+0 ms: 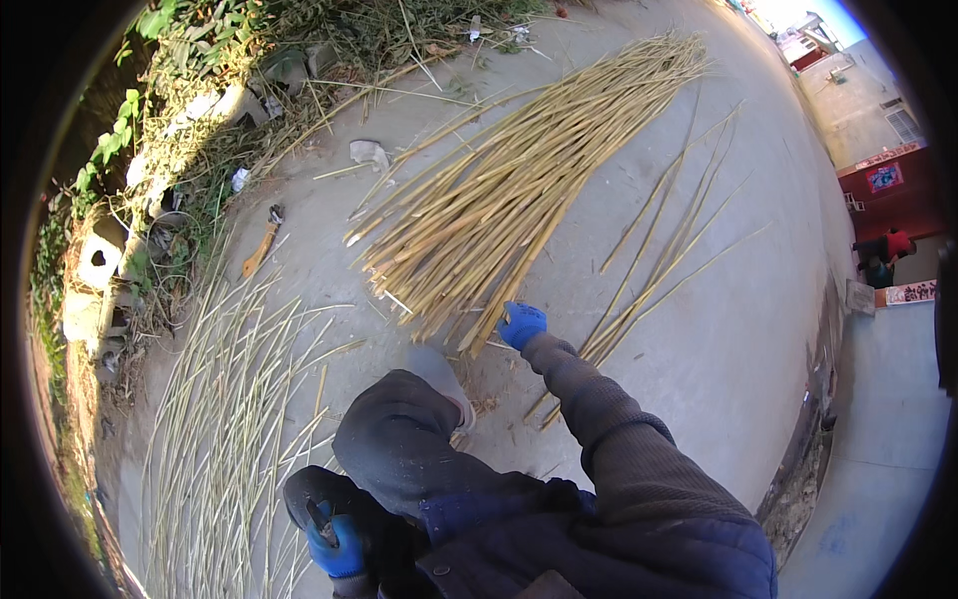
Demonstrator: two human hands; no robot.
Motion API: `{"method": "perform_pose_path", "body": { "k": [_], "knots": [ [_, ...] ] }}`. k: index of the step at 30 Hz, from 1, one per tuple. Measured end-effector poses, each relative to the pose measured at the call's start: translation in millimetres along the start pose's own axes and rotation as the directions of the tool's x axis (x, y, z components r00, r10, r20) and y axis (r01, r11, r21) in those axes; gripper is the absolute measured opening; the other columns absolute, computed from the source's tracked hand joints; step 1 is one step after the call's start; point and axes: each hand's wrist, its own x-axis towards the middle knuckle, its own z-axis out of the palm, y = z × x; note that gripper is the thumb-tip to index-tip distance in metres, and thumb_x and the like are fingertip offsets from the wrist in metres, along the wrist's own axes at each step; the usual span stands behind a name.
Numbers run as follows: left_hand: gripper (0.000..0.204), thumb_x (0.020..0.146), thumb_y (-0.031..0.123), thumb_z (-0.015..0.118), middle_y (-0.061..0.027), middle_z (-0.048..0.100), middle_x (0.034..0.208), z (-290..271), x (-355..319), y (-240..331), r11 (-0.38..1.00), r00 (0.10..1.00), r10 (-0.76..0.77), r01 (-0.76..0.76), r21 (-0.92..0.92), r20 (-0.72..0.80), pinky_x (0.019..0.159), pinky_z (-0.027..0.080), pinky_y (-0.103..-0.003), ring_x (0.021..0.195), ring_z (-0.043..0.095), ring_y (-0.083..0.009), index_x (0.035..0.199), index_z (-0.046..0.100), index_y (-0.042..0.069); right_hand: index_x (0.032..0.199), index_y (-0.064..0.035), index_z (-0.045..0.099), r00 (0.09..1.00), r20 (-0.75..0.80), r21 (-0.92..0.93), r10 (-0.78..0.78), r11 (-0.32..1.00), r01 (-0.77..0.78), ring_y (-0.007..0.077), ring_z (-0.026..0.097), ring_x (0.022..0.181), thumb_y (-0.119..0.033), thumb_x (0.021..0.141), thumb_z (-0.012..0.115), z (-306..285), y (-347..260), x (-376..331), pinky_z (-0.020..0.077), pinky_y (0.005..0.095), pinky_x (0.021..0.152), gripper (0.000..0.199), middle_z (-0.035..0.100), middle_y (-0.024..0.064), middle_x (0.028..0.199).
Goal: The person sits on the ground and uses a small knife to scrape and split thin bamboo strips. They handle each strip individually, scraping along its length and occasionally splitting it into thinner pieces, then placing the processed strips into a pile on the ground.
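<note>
Blue-gloved right hand touches stalks, lettered strip beyond.

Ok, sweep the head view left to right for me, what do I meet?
Holed block → orange item → left hand → thick stalk pile → person in red.

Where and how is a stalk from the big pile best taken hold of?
Probably by wrapping its slim near end, coming from the near side: there the stalks jut out unevenly, while their far ends lie crowded together. The right hand is at that side.
</note>
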Motion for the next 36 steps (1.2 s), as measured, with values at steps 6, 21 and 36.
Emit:
{"method": "perform_pose_path", "body": {
  "k": [6,21,36],
  "knots": [
    [0.030,0.085,0.016,0.063,-0.0178,0.071,0.094,-1,15,11,0.999,0.996,-0.043,0.042,0.012,0.078,0.074,0.053,-0.038,0.084,0.069,-0.0288,0.110,0.066,0.000,0.110,-0.0097,0.064,0.991,-0.136,-0.193,0.010,0.981,-0.037,0.0327,0.064,0.098,-0.036,0.080,0.065,-16,8,48,0.0498,0.0477,0.081,0.041,0.066,0.0134,0.108],
    [0.033,0.091,0.027,0.065,-0.0161,0.073,0.108,0,39,48,0.974,0.953,-0.210,0.222,-0.032,0.216,0.079,0.054,-0.040,0.090,0.070,-0.0284,0.115,0.069,0.004,0.125,-0.0213,0.062,0.904,0.418,-0.665,-0.090,0.648,0.372,0.0237,0.050,0.125,-0.026,0.094,0.056,-30,-40,114,0.0406,0.0414,0.095,0.031,0.061,0.0032,0.126],
    [0.035,0.091,0.030,0.068,-0.0129,0.073,0.105,2,45,62,0.959,0.930,-0.265,0.283,-0.034,0.254,0.081,0.054,-0.037,0.092,0.070,-0.0259,0.113,0.069,0.003,0.141,-0.0210,0.051,0.948,0.233,-0.947,-0.218,0.169,0.272,0.0234,0.045,0.134,-0.031,0.100,0.051,61,44,161,0.0348,0.0418,0.107,0.042,0.051,0.0039,0.145]
  ]
}}
